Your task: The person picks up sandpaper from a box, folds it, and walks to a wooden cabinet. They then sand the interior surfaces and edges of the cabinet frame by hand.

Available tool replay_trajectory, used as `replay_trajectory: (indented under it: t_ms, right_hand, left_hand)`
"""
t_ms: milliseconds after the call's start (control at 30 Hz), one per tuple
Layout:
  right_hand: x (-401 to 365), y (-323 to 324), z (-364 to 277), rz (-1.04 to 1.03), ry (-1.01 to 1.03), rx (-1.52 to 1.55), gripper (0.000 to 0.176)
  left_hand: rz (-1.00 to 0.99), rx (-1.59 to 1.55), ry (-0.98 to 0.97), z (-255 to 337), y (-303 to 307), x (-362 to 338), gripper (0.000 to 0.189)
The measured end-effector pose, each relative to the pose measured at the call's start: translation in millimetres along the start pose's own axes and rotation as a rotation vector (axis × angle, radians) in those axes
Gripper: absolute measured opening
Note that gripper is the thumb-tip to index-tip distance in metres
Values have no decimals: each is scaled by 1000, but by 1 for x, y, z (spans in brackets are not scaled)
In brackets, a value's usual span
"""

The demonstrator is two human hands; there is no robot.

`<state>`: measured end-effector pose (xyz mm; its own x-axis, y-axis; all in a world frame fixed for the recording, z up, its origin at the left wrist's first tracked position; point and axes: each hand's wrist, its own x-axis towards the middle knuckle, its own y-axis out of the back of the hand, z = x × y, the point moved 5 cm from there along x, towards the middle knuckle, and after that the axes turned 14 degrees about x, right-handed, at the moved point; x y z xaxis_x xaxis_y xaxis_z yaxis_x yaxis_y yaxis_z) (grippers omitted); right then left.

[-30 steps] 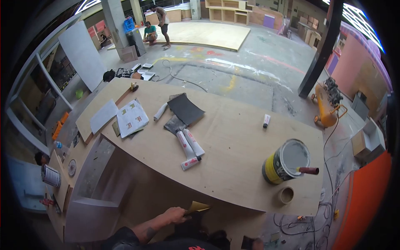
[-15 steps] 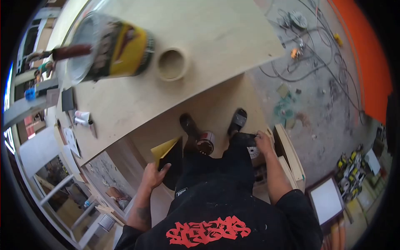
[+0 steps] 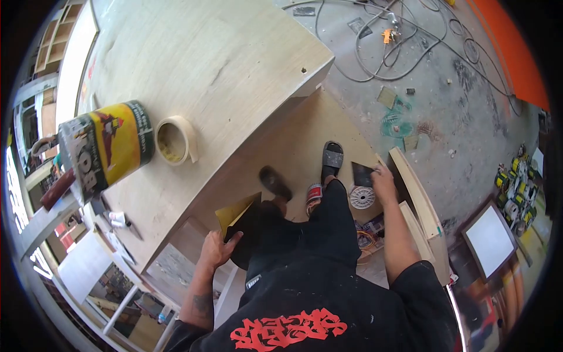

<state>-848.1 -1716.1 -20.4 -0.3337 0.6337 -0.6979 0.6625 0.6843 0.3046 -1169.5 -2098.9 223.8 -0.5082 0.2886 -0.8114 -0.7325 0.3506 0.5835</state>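
Observation:
My left hand (image 3: 218, 249) is closed on a bent sheet of sandpaper (image 3: 227, 218), yellow on one face and dark on the other, beside my left thigh. Between the fingers of my right hand (image 3: 385, 183) is a dark rectangular piece (image 3: 362, 175), flat and thin; I cannot make out its material. It is held low on the right, just above a white spool (image 3: 362, 198). A large yellow and green tin (image 3: 117, 138) stands on the pale wooden worktop (image 3: 217, 76), with a reddish-brown handle (image 3: 58, 190) beside it. Close to the tin is a roll of masking tape (image 3: 190, 138).
A small tin (image 3: 314, 192) stands between my sandalled feet. Wooden panels (image 3: 416, 190) rise at my right. Coiled cables (image 3: 375, 64) lie on the stained floor, and several yellow-black tools (image 3: 516, 188) sit at far right beside a framed white panel (image 3: 489, 240).
The view has shifted, so the large tin and tape appear lower and further left. My right hand's dark piece has moved away from my leg. Both hands keep their hold.

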Motion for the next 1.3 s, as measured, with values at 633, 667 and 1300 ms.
replay_trajectory:
  t_ms: [633, 667, 1300]
  right_hand:
    - [146, -291, -24, -610, 542, -649, 29]
    - [142, -291, -32, -581, 532, -617, 29]
    - [23, -223, -13, -651, 560, 963, 32]
  left_hand:
    - [-491, -86, -420, -60, -175, 345, 74]
    - [-456, -110, -439, -58, -187, 350, 73]
    - [413, -1846, -429, -50, -220, 237, 43]
